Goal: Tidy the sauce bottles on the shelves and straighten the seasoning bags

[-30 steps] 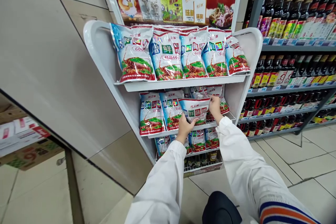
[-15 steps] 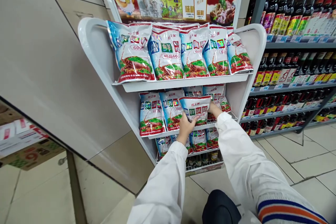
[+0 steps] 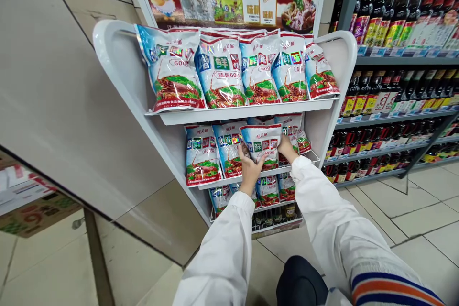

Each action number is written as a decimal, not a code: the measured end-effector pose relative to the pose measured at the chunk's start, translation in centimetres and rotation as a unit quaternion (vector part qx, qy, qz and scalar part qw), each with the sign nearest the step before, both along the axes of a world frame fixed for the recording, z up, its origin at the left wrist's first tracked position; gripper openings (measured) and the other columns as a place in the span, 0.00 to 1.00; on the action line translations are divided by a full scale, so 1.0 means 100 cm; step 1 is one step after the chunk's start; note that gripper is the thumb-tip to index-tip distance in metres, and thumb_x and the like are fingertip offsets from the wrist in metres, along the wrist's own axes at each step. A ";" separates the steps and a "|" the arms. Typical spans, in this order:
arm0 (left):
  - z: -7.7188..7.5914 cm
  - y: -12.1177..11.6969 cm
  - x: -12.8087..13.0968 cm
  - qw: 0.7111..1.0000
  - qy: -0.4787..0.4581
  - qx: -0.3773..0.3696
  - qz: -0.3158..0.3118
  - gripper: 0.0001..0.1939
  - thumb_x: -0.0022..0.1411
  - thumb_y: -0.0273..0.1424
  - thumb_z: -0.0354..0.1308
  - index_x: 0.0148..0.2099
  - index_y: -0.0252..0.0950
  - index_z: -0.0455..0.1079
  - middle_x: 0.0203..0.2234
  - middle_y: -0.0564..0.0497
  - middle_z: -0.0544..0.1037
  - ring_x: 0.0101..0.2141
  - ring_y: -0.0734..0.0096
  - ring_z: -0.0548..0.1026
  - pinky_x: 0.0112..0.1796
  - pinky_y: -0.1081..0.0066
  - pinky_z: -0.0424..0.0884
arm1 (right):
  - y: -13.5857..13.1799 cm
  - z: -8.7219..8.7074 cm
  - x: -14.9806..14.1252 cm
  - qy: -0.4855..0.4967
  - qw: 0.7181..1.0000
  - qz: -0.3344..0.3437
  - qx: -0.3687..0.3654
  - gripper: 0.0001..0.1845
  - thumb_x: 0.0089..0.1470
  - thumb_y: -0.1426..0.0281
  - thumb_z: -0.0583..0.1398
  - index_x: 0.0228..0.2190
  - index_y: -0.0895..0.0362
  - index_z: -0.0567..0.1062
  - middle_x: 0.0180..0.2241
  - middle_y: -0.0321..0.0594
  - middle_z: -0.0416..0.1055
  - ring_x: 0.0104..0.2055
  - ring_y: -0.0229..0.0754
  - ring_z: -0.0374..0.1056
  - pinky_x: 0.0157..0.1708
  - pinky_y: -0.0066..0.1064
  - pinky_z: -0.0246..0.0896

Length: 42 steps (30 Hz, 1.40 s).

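Observation:
Between my two hands is a white, blue and red seasoning bag [image 3: 264, 141], upright at the front of the middle shelf [image 3: 215, 182] of a white display rack. My left hand [image 3: 250, 167] grips its lower left side, thumb across the front. At its right edge, my right hand [image 3: 287, 149] holds on, its fingers partly hidden behind the bag. Matching bags stand close by: one [image 3: 228, 148] just left of my left hand, another [image 3: 202, 155] farther left, and one [image 3: 291, 129] behind my right hand.
The rack's top shelf [image 3: 244, 114] carries a row of the same bags. Below, more bags [image 3: 267, 190] and several jars [image 3: 268, 217] fill lower shelves. Grey shelving [image 3: 401, 60] with dark bottles stands on the right. A tiled column [image 3: 71, 81] rises on the left.
The bag between my hands has moved back into the middle shelf's row and sits more upright. Both hands have moved with it. The whole view has shifted slightly.

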<state>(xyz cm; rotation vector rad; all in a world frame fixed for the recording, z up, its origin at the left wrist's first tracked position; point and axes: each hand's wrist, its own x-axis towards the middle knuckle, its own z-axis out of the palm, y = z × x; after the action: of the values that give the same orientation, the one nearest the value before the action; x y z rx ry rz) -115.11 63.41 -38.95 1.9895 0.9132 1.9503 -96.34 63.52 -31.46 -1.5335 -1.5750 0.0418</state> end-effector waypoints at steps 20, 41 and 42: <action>0.021 -0.015 -0.001 0.961 0.277 0.000 0.027 0.32 0.65 0.45 0.60 0.68 0.42 0.64 0.73 0.43 0.51 0.72 0.44 0.47 0.69 0.40 0.42 | -0.022 -0.033 0.058 0.212 0.954 -0.165 0.134 0.14 0.64 0.58 0.54 0.38 0.57 0.69 0.38 0.45 0.75 0.40 0.42 0.71 0.45 0.31 0.66; 0.030 -0.023 0.004 0.956 0.281 -0.004 0.080 0.25 0.67 0.43 0.57 0.63 0.41 0.69 0.69 0.39 0.60 0.68 0.40 0.56 0.66 0.40 0.50 | -0.046 -0.037 0.042 0.176 0.898 -0.351 0.199 0.19 0.71 0.60 0.41 0.47 0.59 0.64 0.45 0.59 0.74 0.46 0.54 0.73 0.47 0.41 0.65; 0.037 -0.023 0.007 0.956 0.279 -0.008 0.092 0.23 0.67 0.43 0.56 0.59 0.39 0.71 0.67 0.37 0.64 0.67 0.39 0.59 0.65 0.40 0.52 | -0.046 -0.037 0.043 0.184 0.893 -0.362 0.195 0.21 0.71 0.60 0.40 0.48 0.60 0.64 0.44 0.61 0.74 0.45 0.56 0.73 0.46 0.43 0.65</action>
<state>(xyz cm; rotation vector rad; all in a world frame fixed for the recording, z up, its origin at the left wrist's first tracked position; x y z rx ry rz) -114.44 61.14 -35.26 2.5836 1.2681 1.4583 -92.03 58.93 -35.20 -1.5764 -0.6000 -0.3618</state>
